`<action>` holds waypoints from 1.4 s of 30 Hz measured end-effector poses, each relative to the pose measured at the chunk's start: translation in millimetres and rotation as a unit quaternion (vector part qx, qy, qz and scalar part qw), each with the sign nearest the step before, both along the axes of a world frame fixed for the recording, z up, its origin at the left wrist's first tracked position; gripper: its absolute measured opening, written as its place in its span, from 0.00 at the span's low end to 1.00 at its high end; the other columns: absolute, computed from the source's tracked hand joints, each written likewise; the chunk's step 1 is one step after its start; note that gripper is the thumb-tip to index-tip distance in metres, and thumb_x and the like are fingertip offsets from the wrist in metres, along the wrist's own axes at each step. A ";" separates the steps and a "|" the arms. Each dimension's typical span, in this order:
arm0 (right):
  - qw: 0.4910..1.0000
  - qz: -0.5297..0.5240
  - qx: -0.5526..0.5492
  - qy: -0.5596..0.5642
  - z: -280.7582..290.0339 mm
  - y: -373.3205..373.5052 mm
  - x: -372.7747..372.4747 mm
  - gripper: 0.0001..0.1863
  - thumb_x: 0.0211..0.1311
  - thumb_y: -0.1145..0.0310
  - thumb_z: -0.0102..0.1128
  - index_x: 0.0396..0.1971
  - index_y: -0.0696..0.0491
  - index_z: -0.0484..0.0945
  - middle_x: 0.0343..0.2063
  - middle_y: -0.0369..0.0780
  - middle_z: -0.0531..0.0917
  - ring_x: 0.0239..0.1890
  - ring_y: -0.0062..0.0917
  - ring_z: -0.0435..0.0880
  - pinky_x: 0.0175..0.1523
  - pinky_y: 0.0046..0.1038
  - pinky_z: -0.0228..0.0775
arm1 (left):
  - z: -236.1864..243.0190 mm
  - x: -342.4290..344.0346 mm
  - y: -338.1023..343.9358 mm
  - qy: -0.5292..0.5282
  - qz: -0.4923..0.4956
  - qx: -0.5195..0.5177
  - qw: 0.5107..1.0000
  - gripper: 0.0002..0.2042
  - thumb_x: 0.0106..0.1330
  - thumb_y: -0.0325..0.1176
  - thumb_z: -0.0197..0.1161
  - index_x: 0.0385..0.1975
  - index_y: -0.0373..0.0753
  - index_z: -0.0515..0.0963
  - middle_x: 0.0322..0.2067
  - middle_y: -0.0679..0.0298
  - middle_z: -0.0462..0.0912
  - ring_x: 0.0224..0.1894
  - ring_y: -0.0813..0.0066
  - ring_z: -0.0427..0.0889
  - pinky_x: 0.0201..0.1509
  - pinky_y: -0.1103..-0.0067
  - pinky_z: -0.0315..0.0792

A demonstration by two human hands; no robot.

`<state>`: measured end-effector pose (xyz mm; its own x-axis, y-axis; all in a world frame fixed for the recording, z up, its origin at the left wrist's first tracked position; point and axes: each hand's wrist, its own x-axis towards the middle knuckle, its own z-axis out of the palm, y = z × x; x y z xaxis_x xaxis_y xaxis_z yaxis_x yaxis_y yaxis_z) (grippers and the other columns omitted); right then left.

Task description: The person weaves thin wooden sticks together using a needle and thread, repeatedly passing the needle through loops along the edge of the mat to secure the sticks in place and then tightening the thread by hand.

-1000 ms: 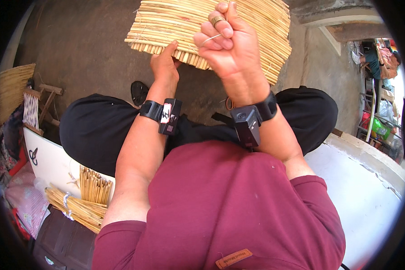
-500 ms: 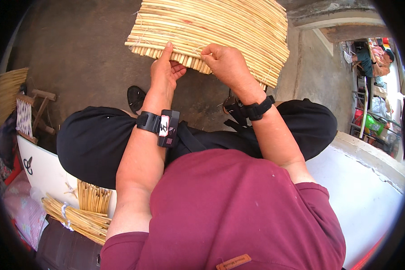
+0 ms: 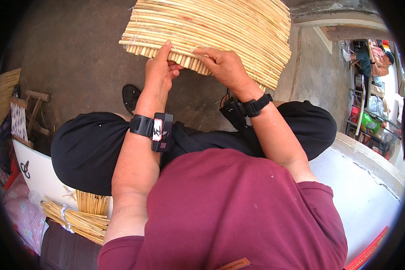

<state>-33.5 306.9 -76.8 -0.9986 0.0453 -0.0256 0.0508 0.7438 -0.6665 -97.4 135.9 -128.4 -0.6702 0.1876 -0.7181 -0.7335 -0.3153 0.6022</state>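
Observation:
A mat of pale yellow reed stalks [image 3: 211, 27], bound with thin white string, spreads out in front of me above the floor. Its near edge shows a row of cut stalk ends beneath the outermost long stalk. My left hand [image 3: 162, 67] is closed on this edge, thumb on top and fingers curled underneath. To its right, my right hand [image 3: 225, 65] pinches the same edge beside a small loop of string. Its fingertips are partly hidden, so whether string is between them cannot be made out.
Bundled reed stalks [image 3: 78, 220] lie at the lower left on a dark brown surface. A small wooden stool [image 3: 36, 110] stands at the left. White boards flank my seat. Far right, another person [image 3: 375, 63] sits near a fan [image 3: 386, 146] and a green bag [image 3: 369, 123].
My right hand has come slightly left along the mat edge, its thumb now lower against the edge stalk. The left hand still grips the edge; the view has shifted slightly.

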 end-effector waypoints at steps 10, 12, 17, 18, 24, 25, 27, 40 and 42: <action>0.992 0.054 0.073 -0.089 26.6 6.7 -27.3 0.12 0.57 0.64 0.56 0.38 0.44 0.86 0.28 0.45 0.84 0.32 0.40 0.83 0.40 0.37 0.75 | 2.6 3.3 -3.3 0.005 -0.020 0.029 0.999 0.22 0.63 0.51 0.64 0.41 0.37 0.75 0.25 0.62 0.80 0.25 0.75 0.79 0.23 0.83 0.70; 0.991 0.075 0.067 -0.090 27.9 11.0 -32.2 0.13 0.56 0.65 0.55 0.38 0.44 0.86 0.28 0.45 0.84 0.32 0.40 0.83 0.41 0.36 0.75 | 5.3 3.9 -2.4 0.008 -0.016 0.027 0.999 0.21 0.63 0.51 0.63 0.40 0.36 0.74 0.25 0.62 0.80 0.25 0.75 0.79 0.24 0.83 0.70; 0.981 0.123 0.071 -0.134 35.7 11.8 -41.2 0.13 0.55 0.67 0.55 0.38 0.45 0.86 0.29 0.47 0.84 0.33 0.41 0.82 0.42 0.36 0.74 | 3.1 3.5 -2.5 0.003 -0.016 0.028 0.999 0.21 0.63 0.51 0.63 0.40 0.36 0.75 0.25 0.62 0.80 0.26 0.75 0.79 0.24 0.83 0.71; 0.981 0.123 0.070 -0.134 37.7 11.8 -42.9 0.13 0.55 0.67 0.55 0.38 0.45 0.86 0.29 0.47 0.84 0.33 0.41 0.82 0.42 0.36 0.74 | 3.7 3.8 -2.2 0.006 -0.017 0.025 1.000 0.21 0.63 0.51 0.63 0.39 0.36 0.75 0.25 0.62 0.80 0.25 0.75 0.79 0.24 0.83 0.71; 0.970 0.157 0.098 -0.158 43.0 6.5 -59.0 0.15 0.53 0.73 0.55 0.40 0.48 0.85 0.27 0.48 0.84 0.28 0.35 0.83 0.36 0.30 0.74 | 6.0 3.9 -1.5 0.010 -0.021 0.029 0.999 0.20 0.63 0.50 0.63 0.39 0.37 0.75 0.25 0.63 0.80 0.25 0.76 0.79 0.24 0.84 0.70; 0.951 0.190 0.185 -0.160 50.3 -1.2 -66.0 0.13 0.51 0.73 0.55 0.36 0.51 0.85 0.27 0.48 0.84 0.30 0.38 0.84 0.37 0.34 0.75 | 6.1 4.2 -3.2 0.010 -0.020 0.027 0.999 0.20 0.63 0.50 0.63 0.39 0.37 0.75 0.25 0.63 0.80 0.25 0.76 0.79 0.24 0.84 0.70; 0.923 0.219 0.272 -0.162 63.9 -12.7 -76.0 0.11 0.49 0.73 0.56 0.31 0.54 0.86 0.27 0.48 0.84 0.33 0.41 0.84 0.39 0.37 0.76 | 4.6 3.9 -2.3 0.014 -0.021 0.032 0.999 0.19 0.63 0.50 0.63 0.39 0.38 0.75 0.25 0.63 0.80 0.25 0.76 0.79 0.24 0.83 0.70; 0.837 0.306 0.448 -0.068 77.0 -45.5 -84.0 0.08 0.50 0.72 0.61 0.30 0.53 0.86 0.30 0.44 0.86 0.36 0.36 0.86 0.38 0.34 0.78 | 4.4 5.8 5.4 0.005 0.052 0.046 0.998 0.15 0.63 0.44 0.64 0.36 0.38 0.76 0.24 0.67 0.78 0.22 0.79 0.75 0.23 0.83 0.69; 0.841 0.303 0.443 -0.074 77.7 -42.5 -85.9 0.08 0.50 0.72 0.61 0.30 0.53 0.86 0.30 0.44 0.86 0.36 0.36 0.86 0.38 0.34 0.78 | 3.7 5.6 5.5 0.007 0.040 0.051 0.998 0.16 0.64 0.45 0.63 0.39 0.39 0.75 0.27 0.66 0.76 0.26 0.78 0.74 0.27 0.82 0.70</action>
